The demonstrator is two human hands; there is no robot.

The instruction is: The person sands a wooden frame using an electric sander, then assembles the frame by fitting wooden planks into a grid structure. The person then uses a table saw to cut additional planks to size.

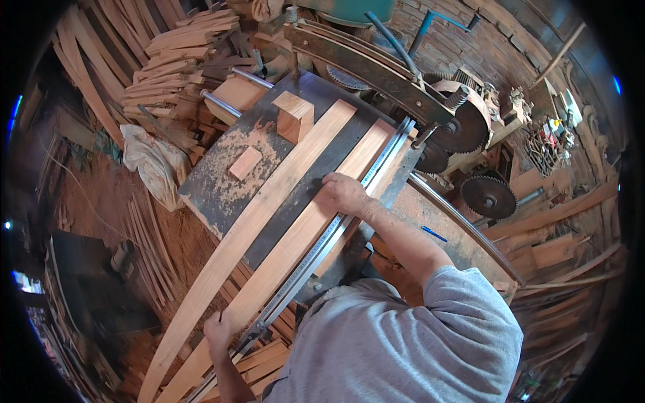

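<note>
A long wooden plank lies slantwise over a dark machine table, its near end running off toward the lower left. My right hand is closed over this plank midway along the table, fingers curled at its edge. Lower down, my left hand grips the same plank, its fingertips partly hidden. Along the plank's right side runs a long metal rail with a graduated scale. To the left lies a second, slightly curved plank, apart from both hands.
A wood block and a small offcut sit on the sawdusty table. Several toothed circular blades stand at right beside a heavy beam. Stacked wood pieces fill the far left. A blue pen lies right of my arm.
</note>
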